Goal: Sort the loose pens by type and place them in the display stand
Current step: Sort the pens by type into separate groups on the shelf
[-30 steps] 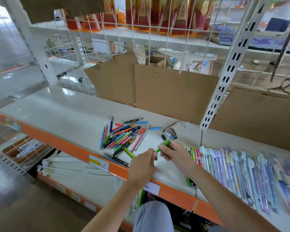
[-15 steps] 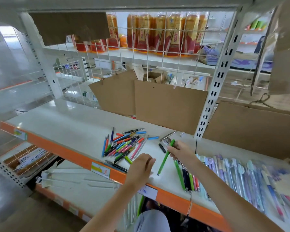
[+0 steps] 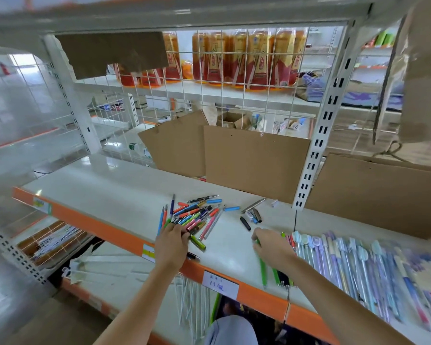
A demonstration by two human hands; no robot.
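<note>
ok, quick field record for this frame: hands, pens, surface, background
left hand: fingers down in the loose pen pile; grip not discernible
right hand: on a green pen, laying it at the left end of the sorted row
sorted row: pens lying side by side on the right, green and dark ones nearest the hand, pastel ones further right
strays: blue cap, black cap, silver pen
surface: white shelf, orange front edge
background: cardboard sheets against wire grid

white shelf with orange edge; green pen; multicoloured pen pile; brown cardboard.
</note>
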